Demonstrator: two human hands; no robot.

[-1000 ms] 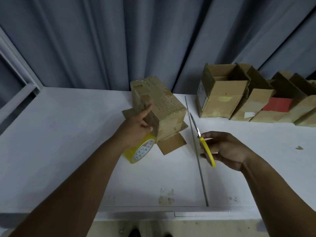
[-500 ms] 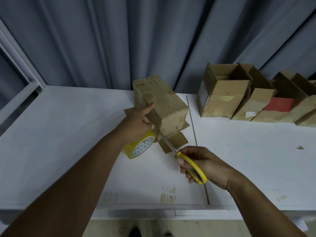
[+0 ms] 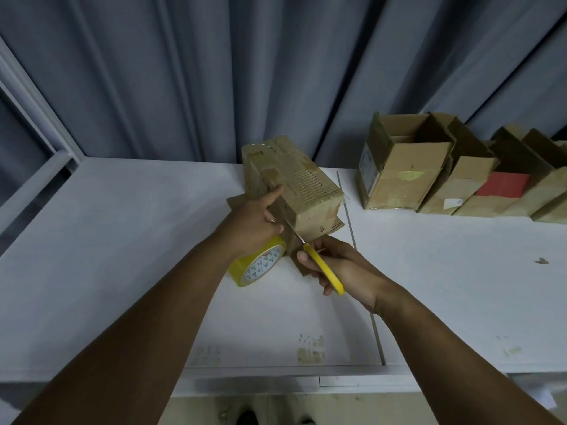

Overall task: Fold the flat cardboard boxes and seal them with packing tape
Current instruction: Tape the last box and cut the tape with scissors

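A folded cardboard box (image 3: 303, 182) stands tilted on the white table (image 3: 122, 256), its lower flaps spread out beneath it. My left hand (image 3: 254, 222) holds a yellow roll of packing tape (image 3: 260, 265) against the box's near side, thumb pressed on the box. My right hand (image 3: 337, 268) grips yellow-handled scissors (image 3: 322, 265). Their blades point up-left and reach the gap between the roll and the box, right by my left fingers. The tape strip itself is too thin to make out.
Several open cardboard boxes (image 3: 402, 176) stand in a row at the back right; one carries a red label (image 3: 503, 188). A grey curtain (image 3: 276, 72) hangs behind the table. A thin seam (image 3: 365, 286) runs down the tabletop just right of my right hand.
My right hand has carried the scissors left and forward, from the seam up to the box, so the blades now sit by my left fingers. My left hand has kept the roll against the box.
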